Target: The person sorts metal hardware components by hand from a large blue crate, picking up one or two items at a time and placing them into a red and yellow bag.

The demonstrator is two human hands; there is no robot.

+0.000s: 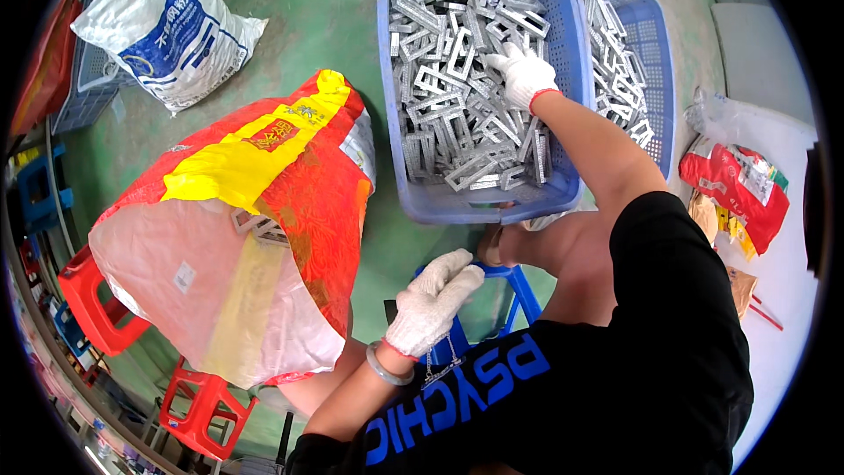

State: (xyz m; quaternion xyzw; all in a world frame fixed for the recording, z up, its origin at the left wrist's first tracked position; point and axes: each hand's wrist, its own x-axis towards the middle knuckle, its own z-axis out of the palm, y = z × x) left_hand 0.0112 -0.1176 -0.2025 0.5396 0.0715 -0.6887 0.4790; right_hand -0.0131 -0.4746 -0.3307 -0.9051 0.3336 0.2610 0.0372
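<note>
My right hand (527, 76), in a white knit glove with a red cuff, reaches over a blue plastic basket (482, 211). Its fingers are spread just above or touching the heap of silvery rectangular metal frames (457, 105); I see none gripped. Closer to my body, my left hand (431, 301) wears a matching glove, its fingers stretched out, with nothing visible in it. A large red and yellow woven sack (308, 176) stands open to the left, with a pale lining and a few metal frames (261, 227) showing inside its mouth.
A second blue basket (658, 62) of similar frames adjoins on the right. A white and blue sack (180, 35) stands at the far left. Red stools (198, 413) sit at lower left, and a blue stool (519, 286) is near my legs. Red packaging (738, 185) lies at the right.
</note>
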